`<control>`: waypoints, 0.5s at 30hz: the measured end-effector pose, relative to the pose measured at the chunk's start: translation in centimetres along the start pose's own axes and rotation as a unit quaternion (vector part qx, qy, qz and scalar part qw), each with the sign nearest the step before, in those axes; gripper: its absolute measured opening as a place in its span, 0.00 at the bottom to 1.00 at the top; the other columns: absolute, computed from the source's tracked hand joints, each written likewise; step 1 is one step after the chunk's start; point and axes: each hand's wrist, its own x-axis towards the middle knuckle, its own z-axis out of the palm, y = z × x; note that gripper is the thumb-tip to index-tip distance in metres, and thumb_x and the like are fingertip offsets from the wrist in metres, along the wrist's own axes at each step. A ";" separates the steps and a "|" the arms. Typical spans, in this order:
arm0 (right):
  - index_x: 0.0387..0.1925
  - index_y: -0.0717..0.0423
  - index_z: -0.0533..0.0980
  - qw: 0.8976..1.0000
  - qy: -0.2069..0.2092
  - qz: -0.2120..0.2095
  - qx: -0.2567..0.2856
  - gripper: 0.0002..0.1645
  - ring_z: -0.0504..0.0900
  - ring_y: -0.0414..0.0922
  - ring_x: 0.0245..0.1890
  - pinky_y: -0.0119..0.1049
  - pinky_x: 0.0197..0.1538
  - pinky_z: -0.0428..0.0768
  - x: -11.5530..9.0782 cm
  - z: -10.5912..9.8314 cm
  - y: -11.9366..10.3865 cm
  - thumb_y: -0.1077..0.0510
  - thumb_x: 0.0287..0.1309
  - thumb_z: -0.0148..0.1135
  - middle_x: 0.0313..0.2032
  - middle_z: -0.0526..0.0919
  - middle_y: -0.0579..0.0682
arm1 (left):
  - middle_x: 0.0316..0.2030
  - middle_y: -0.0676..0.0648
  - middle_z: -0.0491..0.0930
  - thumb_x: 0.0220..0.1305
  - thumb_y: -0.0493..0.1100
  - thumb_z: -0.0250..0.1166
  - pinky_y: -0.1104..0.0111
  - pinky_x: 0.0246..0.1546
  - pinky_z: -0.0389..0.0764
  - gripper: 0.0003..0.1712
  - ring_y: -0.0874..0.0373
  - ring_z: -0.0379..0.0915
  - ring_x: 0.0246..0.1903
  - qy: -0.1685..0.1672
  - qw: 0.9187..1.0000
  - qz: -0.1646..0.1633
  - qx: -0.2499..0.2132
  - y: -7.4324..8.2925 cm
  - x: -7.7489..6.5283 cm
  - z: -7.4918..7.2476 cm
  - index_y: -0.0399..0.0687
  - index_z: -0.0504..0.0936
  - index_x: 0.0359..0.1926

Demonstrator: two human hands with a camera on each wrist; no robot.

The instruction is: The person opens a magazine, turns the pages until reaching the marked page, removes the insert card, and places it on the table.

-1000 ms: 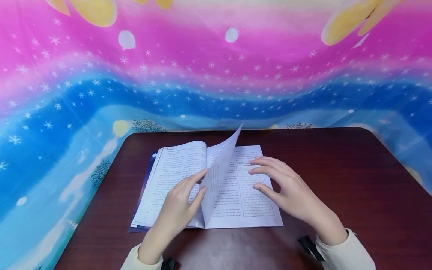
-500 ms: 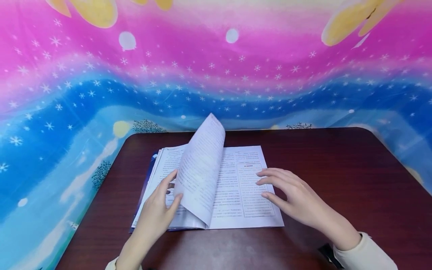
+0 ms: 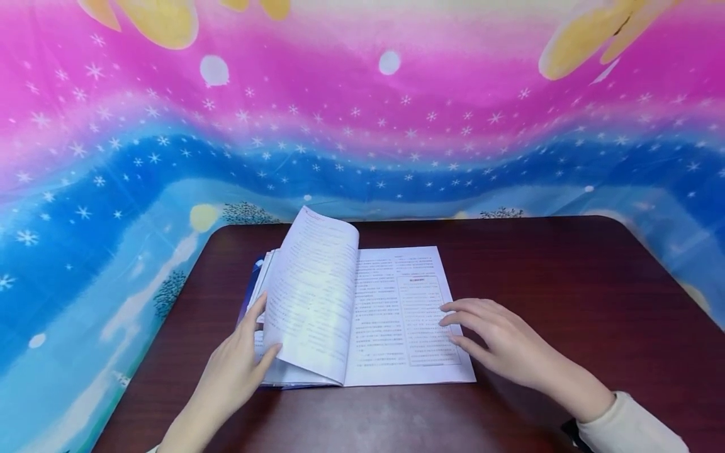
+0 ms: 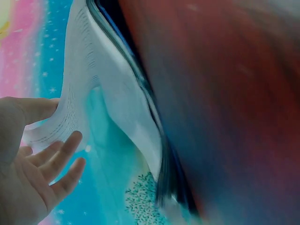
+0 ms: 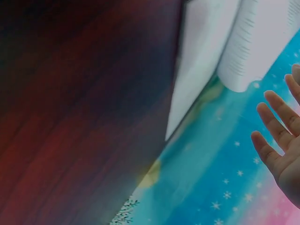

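A magazine (image 3: 381, 321) with printed text lies spread on the table, its dark blue cover showing at the left edge. One turned page (image 3: 314, 289) stands raised and curved over the left half, its far corner sticking up. My left hand (image 3: 235, 360) pinches that page's outer edge, thumb on the near face and fingers behind. In the left wrist view the left hand (image 4: 40, 164) has its thumb at the page (image 4: 72, 105), the other fingers spread. My right hand (image 3: 501, 343) hovers by the right page's outer edge, fingers relaxed and holding nothing; whether it touches the paper I cannot tell.
The dark reddish-brown table (image 3: 589, 283) extends on both sides of the magazine. A pink and blue patterned cloth (image 3: 362, 138) hangs behind it and along the left. A light sleeve (image 3: 629, 425) covers the right forearm.
The raised page has swung from the right, past upright, over to the left half, carried by my left hand. My right hand has drawn back slightly, down and to the right.
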 end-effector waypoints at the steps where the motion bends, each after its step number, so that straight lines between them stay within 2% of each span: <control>1: 0.45 0.45 0.81 1.000 -0.004 -0.003 -0.002 0.19 0.79 0.44 0.53 0.48 0.54 0.77 -0.2 0.2 0.1 0.60 0.50 0.75 0.52 0.81 0.44 | 0.67 0.35 0.66 0.57 0.38 0.74 0.50 0.38 0.82 0.56 0.44 0.80 0.49 -0.002 1.000 0.001 0.006 -0.3 -0.2 -0.1 0.43 0.48 0.77; 4: 0.44 0.46 0.81 1.000 -0.014 -0.012 -0.006 0.19 0.80 0.44 0.52 0.47 0.52 0.78 -0.7 0.6 0.4 0.60 0.49 0.75 0.52 0.81 0.44 | 0.67 0.33 0.66 0.56 0.39 0.75 0.50 0.36 0.82 0.57 0.43 0.80 0.48 -0.015 1.000 -0.008 0.023 -1.0 -0.5 -0.3 0.42 0.47 0.78; 8: 0.44 0.47 0.81 1.000 -0.023 -0.015 -0.003 0.20 0.80 0.44 0.50 0.47 0.51 0.79 -1.3 1.0 0.7 0.61 0.47 0.76 0.51 0.82 0.44 | 0.66 0.32 0.68 0.57 0.42 0.75 0.47 0.39 0.81 0.56 0.41 0.79 0.50 -0.047 0.997 -0.027 0.047 -1.6 -0.9 -0.7 0.41 0.49 0.77; 11: 0.45 0.47 0.81 0.999 -0.037 -0.007 0.008 0.20 0.80 0.43 0.50 0.47 0.50 0.80 -1.6 1.0 0.9 0.61 0.48 0.77 0.51 0.82 0.44 | 0.62 0.35 0.72 0.57 0.44 0.75 0.45 0.43 0.80 0.51 0.41 0.78 0.52 -0.055 0.996 -0.028 0.065 -2.0 -1.1 -0.9 0.40 0.57 0.74; 15: 0.46 0.47 0.81 0.997 -0.070 0.017 0.022 0.19 0.80 0.44 0.51 0.48 0.51 0.80 -1.9 1.0 1.2 0.59 0.51 0.76 0.52 0.81 0.43 | 0.60 0.38 0.75 0.55 0.43 0.76 0.44 0.47 0.78 0.42 0.40 0.75 0.55 -0.058 0.995 -0.011 0.081 -2.7 -1.3 -1.1 0.41 0.68 0.69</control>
